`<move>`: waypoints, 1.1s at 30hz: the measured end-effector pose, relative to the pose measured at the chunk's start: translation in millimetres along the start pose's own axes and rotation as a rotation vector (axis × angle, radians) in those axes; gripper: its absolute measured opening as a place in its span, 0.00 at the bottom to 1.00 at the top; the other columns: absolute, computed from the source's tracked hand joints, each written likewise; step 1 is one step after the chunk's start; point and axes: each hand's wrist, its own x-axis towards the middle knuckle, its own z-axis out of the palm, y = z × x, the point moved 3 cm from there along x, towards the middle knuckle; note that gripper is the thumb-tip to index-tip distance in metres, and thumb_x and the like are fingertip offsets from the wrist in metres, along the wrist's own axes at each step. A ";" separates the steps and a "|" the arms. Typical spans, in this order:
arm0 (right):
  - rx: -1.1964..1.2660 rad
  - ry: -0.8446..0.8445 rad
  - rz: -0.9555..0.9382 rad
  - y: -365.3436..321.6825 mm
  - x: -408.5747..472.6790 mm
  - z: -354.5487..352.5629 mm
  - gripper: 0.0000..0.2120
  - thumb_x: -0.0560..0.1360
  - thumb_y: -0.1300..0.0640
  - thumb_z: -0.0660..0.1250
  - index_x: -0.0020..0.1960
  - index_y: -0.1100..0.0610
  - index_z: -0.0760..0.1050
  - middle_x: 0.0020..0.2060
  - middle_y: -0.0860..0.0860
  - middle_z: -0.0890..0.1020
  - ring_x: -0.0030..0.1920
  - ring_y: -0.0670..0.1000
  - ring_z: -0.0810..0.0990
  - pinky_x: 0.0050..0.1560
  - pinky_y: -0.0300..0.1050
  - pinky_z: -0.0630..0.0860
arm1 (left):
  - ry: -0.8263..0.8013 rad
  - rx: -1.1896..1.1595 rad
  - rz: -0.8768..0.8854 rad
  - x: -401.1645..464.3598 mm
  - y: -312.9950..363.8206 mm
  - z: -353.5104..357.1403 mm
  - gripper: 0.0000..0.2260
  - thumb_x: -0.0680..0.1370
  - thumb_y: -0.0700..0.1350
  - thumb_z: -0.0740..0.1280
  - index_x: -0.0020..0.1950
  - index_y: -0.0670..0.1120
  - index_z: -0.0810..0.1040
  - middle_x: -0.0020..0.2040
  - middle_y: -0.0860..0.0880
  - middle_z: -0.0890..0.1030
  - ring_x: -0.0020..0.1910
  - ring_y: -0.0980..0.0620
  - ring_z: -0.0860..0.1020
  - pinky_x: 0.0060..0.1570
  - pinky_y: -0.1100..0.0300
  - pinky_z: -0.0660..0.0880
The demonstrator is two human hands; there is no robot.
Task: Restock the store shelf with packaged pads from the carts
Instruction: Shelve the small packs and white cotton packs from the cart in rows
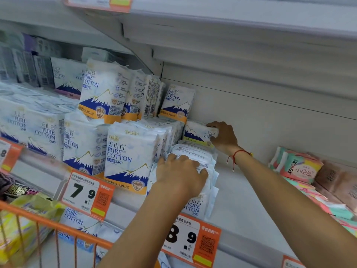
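Observation:
White-and-blue "Pure Cotton" pad packs (126,151) stand in rows on the white shelf (241,194). My left hand (181,172) grips the top of a front row of thin "155" packs (199,206) standing at the shelf edge. My right hand (222,137) holds a small "155" pack (197,132) lying sideways on top of the row, close to the shelf's back wall. A red string bracelet is on my right wrist.
An orange wire cart (56,225) at lower left holds more pad packs, yellow-green and white-blue. Pink Kotex packs (297,165) lie at the right of the shelf. Orange price tags (87,196) hang on the shelf rail. Another shelf overhangs closely above.

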 end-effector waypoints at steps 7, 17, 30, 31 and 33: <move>0.020 0.074 0.055 -19.3 -25.8 -21.8 0.29 0.70 0.64 0.68 0.69 0.54 0.66 0.68 0.53 0.64 0.70 0.55 0.61 0.64 0.49 0.67 | -0.015 0.031 -0.009 2.1 -0.1 0.9 0.23 0.81 0.59 0.48 0.75 0.55 0.62 0.76 0.50 0.62 0.75 0.46 0.56 0.72 0.46 0.52; 0.373 -0.026 -0.080 -86.8 -136.8 -71.6 0.15 0.72 0.66 0.67 0.58 0.57 0.77 0.58 0.53 0.76 0.54 0.49 0.74 0.56 0.40 0.70 | 0.324 -0.532 -0.104 -54.8 -18.5 -61.8 0.12 0.79 0.52 0.59 0.48 0.51 0.81 0.50 0.48 0.83 0.51 0.45 0.80 0.54 0.52 0.76; 0.306 -0.974 -0.477 -208.4 -299.4 -5.9 0.12 0.76 0.57 0.66 0.59 0.54 0.77 0.51 0.51 0.81 0.45 0.47 0.79 0.50 0.44 0.76 | -0.378 0.210 -0.417 -225.2 -139.8 -46.9 0.17 0.79 0.57 0.60 0.58 0.48 0.80 0.54 0.49 0.81 0.52 0.49 0.79 0.55 0.53 0.75; 0.139 -1.114 -0.524 -212.9 -306.4 1.5 0.16 0.77 0.54 0.66 0.64 0.54 0.74 0.57 0.53 0.79 0.52 0.52 0.79 0.55 0.48 0.76 | -0.549 0.231 -0.423 -227.5 -137.4 -36.2 0.21 0.79 0.59 0.59 0.61 0.47 0.78 0.54 0.48 0.80 0.52 0.48 0.78 0.58 0.53 0.74; -0.255 -1.284 -0.602 -215.0 -315.5 11.8 0.26 0.77 0.51 0.66 0.72 0.56 0.65 0.69 0.55 0.70 0.66 0.58 0.72 0.64 0.54 0.71 | -0.875 0.211 -0.436 -233.4 -125.5 -18.2 0.31 0.79 0.65 0.52 0.68 0.43 0.72 0.60 0.42 0.76 0.58 0.44 0.74 0.64 0.50 0.68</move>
